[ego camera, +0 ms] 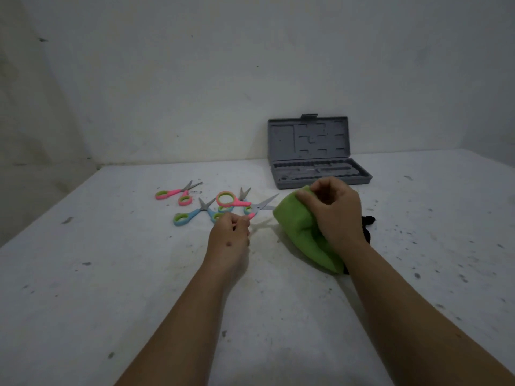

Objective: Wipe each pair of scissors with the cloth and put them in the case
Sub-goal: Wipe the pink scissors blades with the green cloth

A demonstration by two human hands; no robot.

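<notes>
Above table: left hand (231, 232) pinches pink scissors (245, 203); right hand (333, 213) grips cloth (303, 232).

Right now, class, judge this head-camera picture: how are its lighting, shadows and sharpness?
Head view: dim, flat light; a soft shadow falls on the table under the pink scissors held by the left hand; wide-angle bending at edges; slight softness overall, the grey case still readable.

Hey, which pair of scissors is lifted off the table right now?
The pink scissors held by the left hand, blades toward the green cloth. The other pink pair and both blue pairs lie flat.
</notes>
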